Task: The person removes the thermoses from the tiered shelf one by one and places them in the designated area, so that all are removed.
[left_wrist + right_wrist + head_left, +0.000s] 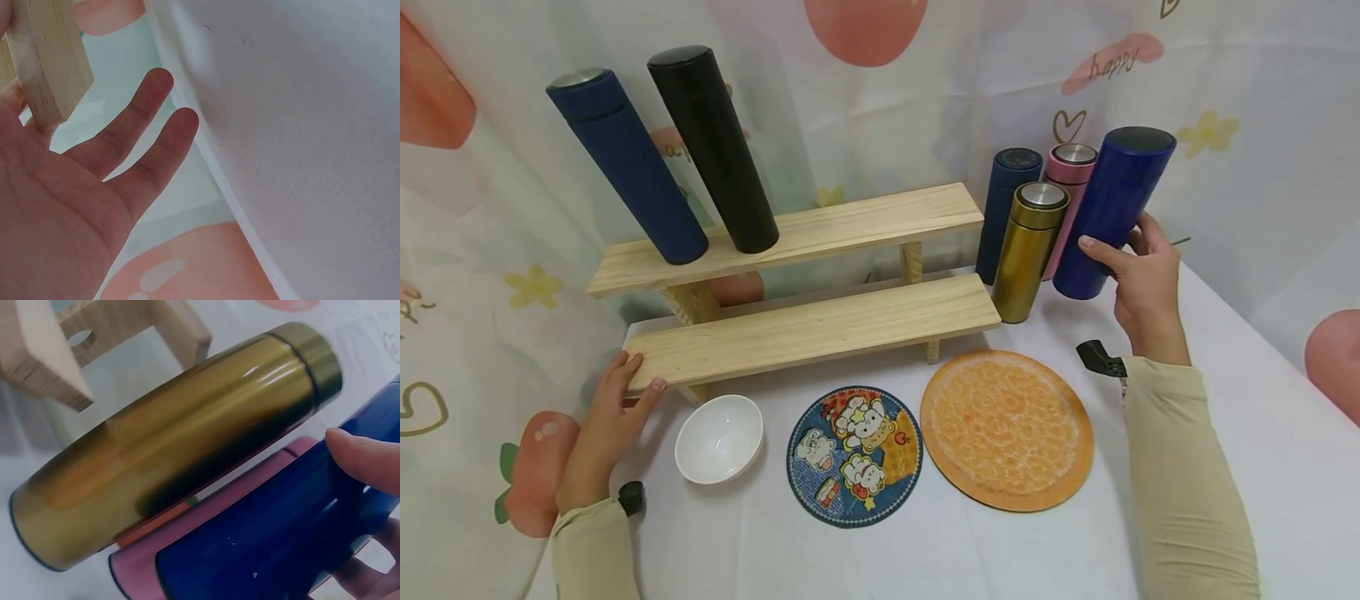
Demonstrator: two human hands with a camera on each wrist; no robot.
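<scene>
My right hand point(1150, 283) grips a large glossy blue thermos flask point(1112, 208) round its side, thumb in front. Close to it stand a gold thermos point(1028, 258), a pink thermos point(1070, 171) and a dark blue thermos point(1003, 208). In the right wrist view the held blue flask point(250, 544) lies beside the pink one, partly covering it. My left hand point(606, 429) holds the left end of the two-tier wooden shelf's lower board point(812, 333) between thumb and index finger; other fingers stretch out past the board point(59, 62) in the left wrist view.
On the upper board point(865, 229) stand a blue thermos point(632, 171) and a black thermos point(715, 150). In front are a white bowl point(720, 437), a round cartoon mat point(853, 457) and a round orange mat point(1007, 429) on the white tablecloth point(955, 550). A printed curtain point(880, 108) hangs behind.
</scene>
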